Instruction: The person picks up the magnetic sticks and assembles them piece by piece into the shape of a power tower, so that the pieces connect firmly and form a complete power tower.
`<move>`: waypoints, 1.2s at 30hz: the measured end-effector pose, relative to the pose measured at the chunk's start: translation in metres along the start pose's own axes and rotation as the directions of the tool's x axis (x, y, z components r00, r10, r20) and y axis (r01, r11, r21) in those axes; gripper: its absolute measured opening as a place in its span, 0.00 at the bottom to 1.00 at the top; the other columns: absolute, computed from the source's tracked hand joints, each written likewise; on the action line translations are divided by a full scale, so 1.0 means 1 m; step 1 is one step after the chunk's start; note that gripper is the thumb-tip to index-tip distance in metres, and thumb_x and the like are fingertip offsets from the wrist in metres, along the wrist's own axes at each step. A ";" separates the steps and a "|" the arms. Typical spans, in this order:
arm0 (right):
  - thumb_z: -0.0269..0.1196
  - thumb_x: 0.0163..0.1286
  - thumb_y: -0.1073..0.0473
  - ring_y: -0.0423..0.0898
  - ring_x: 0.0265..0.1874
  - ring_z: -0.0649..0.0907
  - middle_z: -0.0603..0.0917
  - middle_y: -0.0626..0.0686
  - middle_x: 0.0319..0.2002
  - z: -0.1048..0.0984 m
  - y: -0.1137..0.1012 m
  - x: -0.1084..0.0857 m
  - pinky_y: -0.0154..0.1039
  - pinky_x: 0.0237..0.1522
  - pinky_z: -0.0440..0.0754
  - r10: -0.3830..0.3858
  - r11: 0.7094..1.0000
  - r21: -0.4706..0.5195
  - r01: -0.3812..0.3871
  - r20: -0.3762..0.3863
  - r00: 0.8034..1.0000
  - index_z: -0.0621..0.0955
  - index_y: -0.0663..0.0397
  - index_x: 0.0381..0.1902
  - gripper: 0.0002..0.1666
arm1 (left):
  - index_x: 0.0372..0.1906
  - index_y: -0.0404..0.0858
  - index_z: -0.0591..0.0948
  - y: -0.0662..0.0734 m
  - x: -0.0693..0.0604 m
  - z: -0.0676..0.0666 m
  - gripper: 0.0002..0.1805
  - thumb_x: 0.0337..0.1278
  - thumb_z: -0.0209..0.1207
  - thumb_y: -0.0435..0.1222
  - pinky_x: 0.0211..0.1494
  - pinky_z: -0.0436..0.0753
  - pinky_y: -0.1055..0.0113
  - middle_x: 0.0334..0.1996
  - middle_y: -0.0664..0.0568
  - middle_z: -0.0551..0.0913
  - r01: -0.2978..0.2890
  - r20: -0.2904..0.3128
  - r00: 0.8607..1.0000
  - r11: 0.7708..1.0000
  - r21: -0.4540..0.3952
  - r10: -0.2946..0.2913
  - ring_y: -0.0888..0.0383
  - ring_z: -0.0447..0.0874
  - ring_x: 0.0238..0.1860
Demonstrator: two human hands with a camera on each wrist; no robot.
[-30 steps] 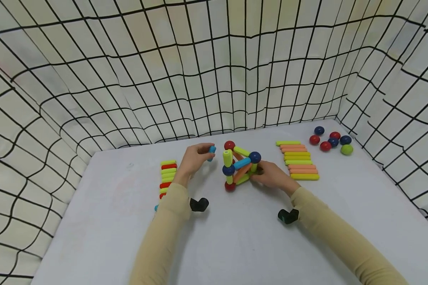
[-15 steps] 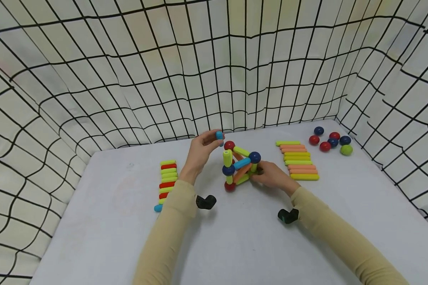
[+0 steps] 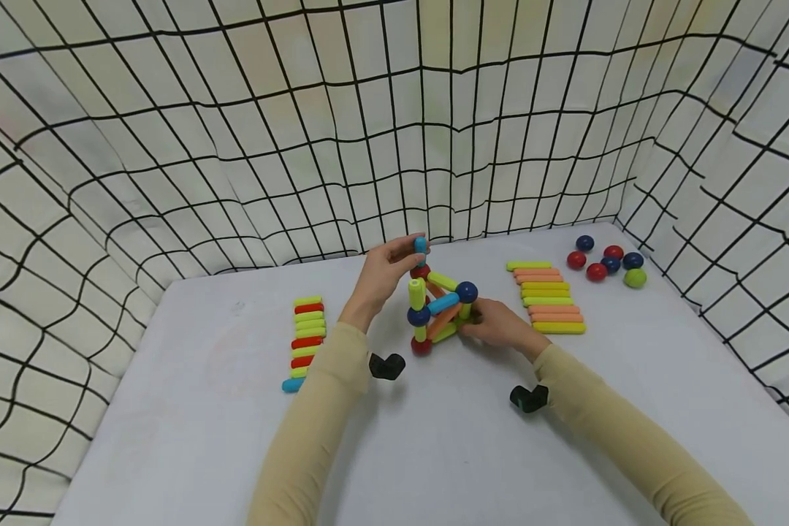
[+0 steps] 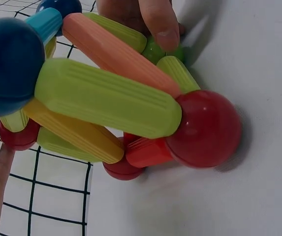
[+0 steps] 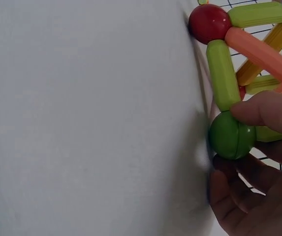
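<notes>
In the head view my left hand pinches a light blue magnetic rod, held upright at the upper red ball of a ball-and-rod structure. Whether rod and ball touch is hard to tell. My right hand grips the structure's lower right corner; in the right wrist view its thumb and fingers hold the green ball there. A lime rod stands up from the front blue ball. Another blue ball sits at the right. Orange rods brace the sides. Part of my left hand shows in the left wrist view.
A column of red, lime and blue rods lies on the white table at left. Orange, yellow and lime rods lie in a row at right. Several loose balls sit at the back right. Black netting surrounds the table.
My left hand has lifted the light blue rod and carried it right and back, to the top of the upper red ball. My right hand has stayed at the structure's corner.
</notes>
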State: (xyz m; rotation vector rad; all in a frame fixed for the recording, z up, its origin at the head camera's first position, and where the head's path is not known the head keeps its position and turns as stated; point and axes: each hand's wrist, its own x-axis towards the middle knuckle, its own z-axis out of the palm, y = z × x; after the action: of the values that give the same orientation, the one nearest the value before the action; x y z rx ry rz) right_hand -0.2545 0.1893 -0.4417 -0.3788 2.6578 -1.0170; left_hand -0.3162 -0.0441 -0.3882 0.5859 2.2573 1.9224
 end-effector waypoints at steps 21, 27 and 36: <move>0.65 0.67 0.66 0.44 0.42 0.81 0.82 0.52 0.46 -0.001 -0.058 -0.064 0.39 0.44 0.83 -0.444 0.888 -0.034 0.458 -0.318 0.838 0.76 0.60 0.55 0.19 | 0.62 0.42 0.78 -0.010 -0.005 -0.007 0.20 0.68 0.58 0.41 0.67 0.70 0.57 0.56 0.50 0.81 -0.001 0.086 0.996 0.996 0.092 -0.007 0.58 0.78 0.58; 0.61 0.72 0.60 0.48 0.63 0.75 0.74 0.53 0.66 0.028 -0.072 -0.065 0.47 0.60 0.76 -0.621 0.783 -0.045 0.620 0.001 0.784 0.72 0.57 0.68 0.28 | 0.61 0.43 0.78 -0.011 -0.007 -0.008 0.19 0.68 0.58 0.41 0.67 0.71 0.57 0.57 0.51 0.80 0.010 0.123 0.992 0.991 0.136 -0.027 0.57 0.76 0.60; 0.63 0.70 0.60 0.49 0.66 0.70 0.66 0.53 0.71 0.028 -0.074 -0.065 0.49 0.64 0.72 -0.507 0.861 -0.056 0.505 -0.011 0.862 0.61 0.56 0.74 0.39 | 0.58 0.43 0.79 -0.008 -0.020 -0.025 0.20 0.64 0.62 0.44 0.68 0.66 0.49 0.50 0.51 0.82 0.032 0.071 0.996 0.986 0.161 -0.044 0.55 0.76 0.58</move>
State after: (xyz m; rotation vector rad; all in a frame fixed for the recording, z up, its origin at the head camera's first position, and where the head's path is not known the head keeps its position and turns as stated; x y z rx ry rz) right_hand -0.1738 0.1407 -0.4019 -1.1326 2.6666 -1.0902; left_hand -0.3077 -0.0757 -0.3941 0.6179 2.3720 1.6841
